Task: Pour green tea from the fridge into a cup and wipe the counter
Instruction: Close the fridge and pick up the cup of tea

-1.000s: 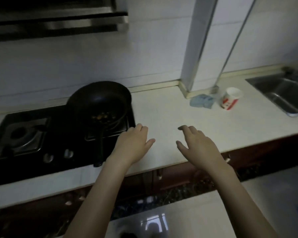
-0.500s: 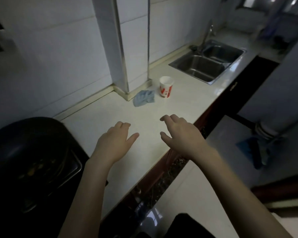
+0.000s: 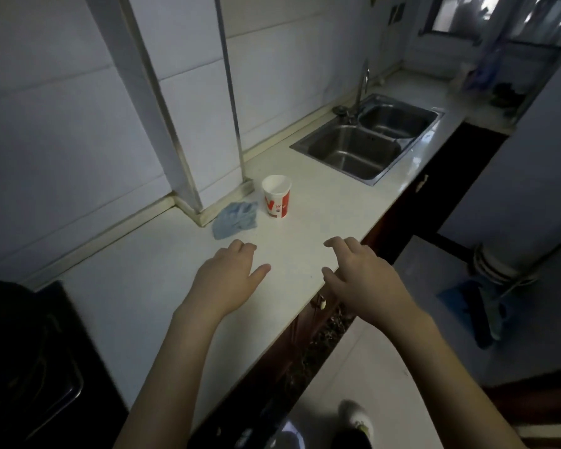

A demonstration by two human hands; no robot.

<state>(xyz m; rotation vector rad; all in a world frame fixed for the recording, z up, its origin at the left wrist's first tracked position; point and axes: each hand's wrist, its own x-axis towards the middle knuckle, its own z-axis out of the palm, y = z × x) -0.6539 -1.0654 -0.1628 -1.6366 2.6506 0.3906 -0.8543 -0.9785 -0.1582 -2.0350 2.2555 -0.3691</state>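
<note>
A white paper cup [image 3: 276, 196] with red print stands upright on the white counter [image 3: 162, 273], near a tiled wall column. Just left of the cup lies a crumpled light-blue cloth [image 3: 235, 219]. My left hand [image 3: 229, 280] hovers palm down over the counter, fingers apart, holding nothing. My right hand [image 3: 360, 280] hangs over the counter's front edge, fingers spread and curled, also empty. Both hands are nearer to me than the cup and cloth. No fridge or tea bottle is in view.
A steel double sink [image 3: 366, 137] with a tap [image 3: 361, 89] sits at the far right of the counter. A black stove [image 3: 30, 367] fills the lower left. Dark cabinet fronts [image 3: 412, 202] run below the counter. Floor and a blue object [image 3: 470, 306] lie to the right.
My view has swung right from the stove and pan toward the sink. Both hands stay open above the counter in the same pose, now closer to the cup and cloth.
</note>
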